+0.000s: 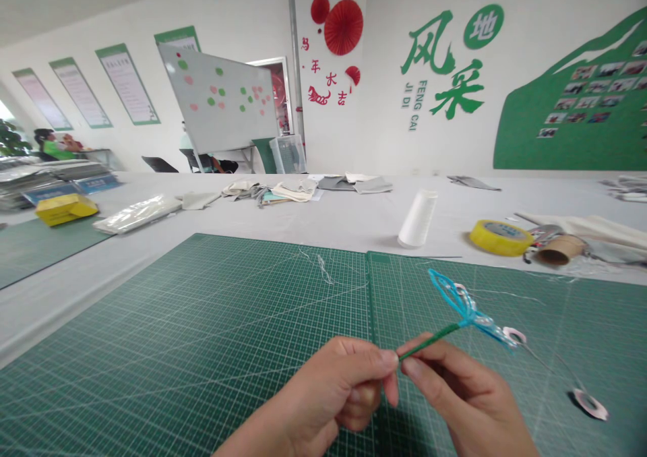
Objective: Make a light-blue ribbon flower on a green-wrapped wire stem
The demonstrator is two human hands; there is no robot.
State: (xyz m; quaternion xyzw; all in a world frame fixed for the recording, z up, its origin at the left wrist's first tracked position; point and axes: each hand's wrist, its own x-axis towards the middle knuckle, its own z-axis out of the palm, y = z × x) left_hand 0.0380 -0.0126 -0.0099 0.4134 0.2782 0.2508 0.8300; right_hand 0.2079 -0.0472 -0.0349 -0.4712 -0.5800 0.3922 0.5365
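Observation:
A craft flower with blue looped petals and clear bead-like bits is held slanting over the cutting mat, its green-wrapped stem pointing down to the left. At the stem's lower end, my left hand pinches between thumb and finger. Close beside it, my right hand grips the same stem a little higher, also with thumb and fingertips. Behind the petals lies a small pale ring-shaped piece, and a similar pale ring rests farther right, with a thin strand running between them.
Green gridded cutting mats cover the near table. Beyond them stand a white thread cone, yellow tape roll and cardboard tube. Loose threads, fabric scraps and a yellow box lie about. A person sits far left.

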